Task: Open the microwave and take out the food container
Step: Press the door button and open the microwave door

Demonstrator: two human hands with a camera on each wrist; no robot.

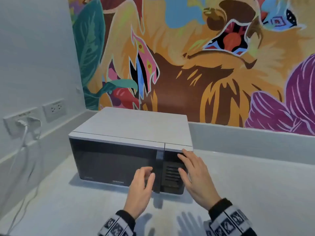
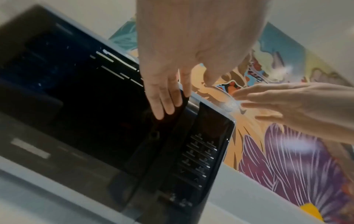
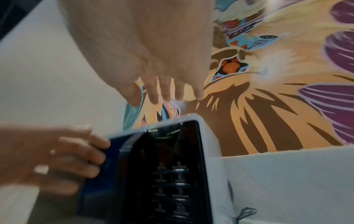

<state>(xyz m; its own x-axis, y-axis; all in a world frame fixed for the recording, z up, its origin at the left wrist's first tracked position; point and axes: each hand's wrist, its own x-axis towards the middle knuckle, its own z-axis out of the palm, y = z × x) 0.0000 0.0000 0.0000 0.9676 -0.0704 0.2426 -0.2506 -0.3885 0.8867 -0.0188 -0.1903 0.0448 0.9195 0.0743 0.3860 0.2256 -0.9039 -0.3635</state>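
Observation:
A white microwave (image 1: 131,126) with a dark glass door (image 1: 114,160) stands on the pale counter, and the door looks closed. Its inside is too dark to show any food container. My left hand (image 1: 143,183) is in front of the door, its straight fingers (image 2: 166,104) reaching the glass just left of the vertical black handle (image 1: 159,167). My right hand (image 1: 192,171) hovers with spread, straight fingers in front of the control panel (image 1: 172,176), near the microwave's upper right corner. In the right wrist view the right hand's fingers (image 3: 168,94) hold nothing.
Wall sockets (image 1: 22,123) sit on the left wall, one with a white plug and a cable (image 1: 25,167) trailing down along the counter. A colourful mural (image 1: 204,65) covers the back wall. Bare counter (image 1: 255,184) stretches right of the microwave.

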